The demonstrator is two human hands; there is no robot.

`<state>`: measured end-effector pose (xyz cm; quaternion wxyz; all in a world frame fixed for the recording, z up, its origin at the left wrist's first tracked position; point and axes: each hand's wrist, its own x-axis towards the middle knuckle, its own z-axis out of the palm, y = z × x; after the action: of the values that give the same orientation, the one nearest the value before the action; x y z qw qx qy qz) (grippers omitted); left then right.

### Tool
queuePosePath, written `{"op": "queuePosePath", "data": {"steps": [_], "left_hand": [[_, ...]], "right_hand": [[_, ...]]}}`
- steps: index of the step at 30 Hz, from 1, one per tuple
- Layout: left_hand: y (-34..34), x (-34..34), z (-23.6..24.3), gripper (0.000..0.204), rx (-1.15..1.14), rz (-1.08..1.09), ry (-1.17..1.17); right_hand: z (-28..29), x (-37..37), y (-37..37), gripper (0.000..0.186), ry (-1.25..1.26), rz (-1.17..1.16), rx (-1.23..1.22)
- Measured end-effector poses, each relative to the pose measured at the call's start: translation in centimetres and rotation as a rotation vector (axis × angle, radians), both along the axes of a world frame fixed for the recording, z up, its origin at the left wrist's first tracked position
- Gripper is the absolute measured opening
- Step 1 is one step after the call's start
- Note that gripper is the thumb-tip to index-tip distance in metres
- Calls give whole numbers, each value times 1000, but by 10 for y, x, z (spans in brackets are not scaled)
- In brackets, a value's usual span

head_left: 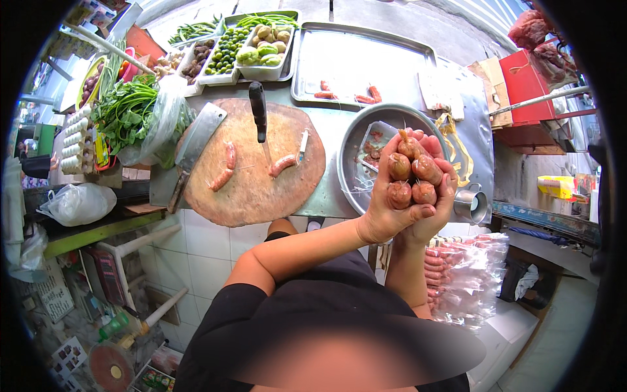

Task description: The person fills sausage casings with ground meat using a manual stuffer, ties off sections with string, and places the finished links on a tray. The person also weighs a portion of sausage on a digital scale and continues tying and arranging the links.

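Both my hands are cupped together over the right side of a grey metal basin (344, 157). They hold a bunch of several short, plump, reddish-brown sausages (411, 171). My left hand (382, 210) wraps the near left side, its thumb across the front; my right hand (447, 193) closes round the right side. Inside the basin, partly hidden, are a clear container with meat scraps (374, 145) and pale string (356, 185). On a round wooden chopping board (255, 196) lie two sausage links (225, 171). A black-handled knife (258, 112) stands upright there, and a cleaver (201, 138) lies at the left edge.
A metal tray (366, 59) with several sausage pieces (370, 96) lies beyond the basin. Leafy greens (130, 108) and limes (223, 57) are at the left and back. A metal cup (473, 204) stands right of my hands. Bagged sausages (467, 271) sit low right.
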<state>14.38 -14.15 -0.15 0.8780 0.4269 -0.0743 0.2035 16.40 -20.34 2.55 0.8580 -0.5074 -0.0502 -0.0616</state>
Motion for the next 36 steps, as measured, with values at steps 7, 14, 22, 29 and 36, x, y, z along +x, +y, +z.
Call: {"op": "queuePosePath", "data": {"steps": [7, 14, 22, 29, 36], "left_hand": [[24, -2, -7, 126, 332, 20, -67], [28, 9, -15, 112, -35, -96, 29], [51, 21, -10, 90, -669, -357, 62], [61, 32, -29, 94, -800, -402, 115], [73, 35, -42, 94, -761, -377, 108]], "right_hand": [[-3, 1, 7, 37, 210, 67, 192], [-4, 0, 24, 43, 181, -4, -166], [-9, 14, 24, 71, -127, 175, -255], [-39, 50, -5, 76, 183, 403, -250], [-60, 6, -16, 80, -37, 494, -738]]}}
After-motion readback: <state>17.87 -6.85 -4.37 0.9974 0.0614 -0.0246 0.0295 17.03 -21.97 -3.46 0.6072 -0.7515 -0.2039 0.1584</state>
